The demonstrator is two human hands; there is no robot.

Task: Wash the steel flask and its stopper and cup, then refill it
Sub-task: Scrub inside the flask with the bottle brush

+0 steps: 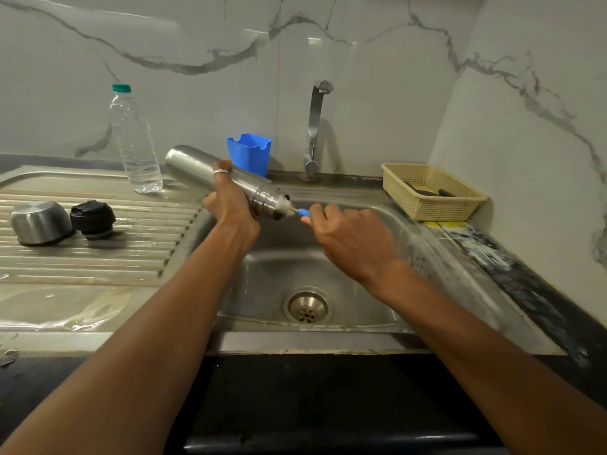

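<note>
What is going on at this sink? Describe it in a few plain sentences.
A person is scrubbing the steel flask over the sink. The left hand grips the tilted flask; the right hand holds a blue-handled bottle brush, bristles at the flask's mouth. The inverted steel cup and black stopper sit on the draining board, near a capped water bottle.

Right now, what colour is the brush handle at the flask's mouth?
Blue; the head view shows the brush handle best, held by the right hand.
</note>
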